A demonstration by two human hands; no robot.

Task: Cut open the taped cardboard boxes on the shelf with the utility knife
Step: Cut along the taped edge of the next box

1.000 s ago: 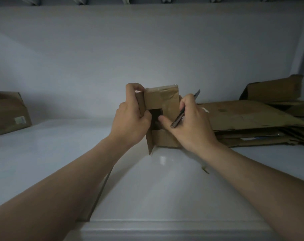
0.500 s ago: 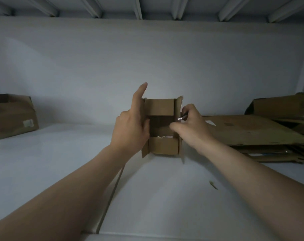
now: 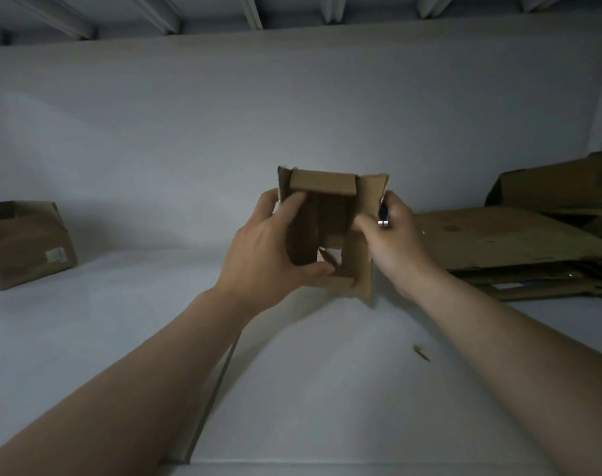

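Two hands hold small opened cardboard box [image 3: 322,182] above shelf [image 3: 121,321]. Left hand [image 3: 268,249]: fingers grasping left flap. Right hand [image 3: 392,242]: fingers clenched round utility knife [image 3: 382,214], thumb against right flap.

The box [image 3: 330,231] is matt brown cardboard, as are the flattened sheets [image 3: 499,245] at right. The shelf [image 3: 310,389] looks smooth, white, faintly glossy. The knife [image 3: 383,218] shows a shiny metal end.

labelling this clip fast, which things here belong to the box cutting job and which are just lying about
In the job:
small cardboard box, gripped by left hand and right hand
utility knife, in the right hand

Lying about:
open box at left
flattened cardboard stack at right
cardboard scrap on the shelf
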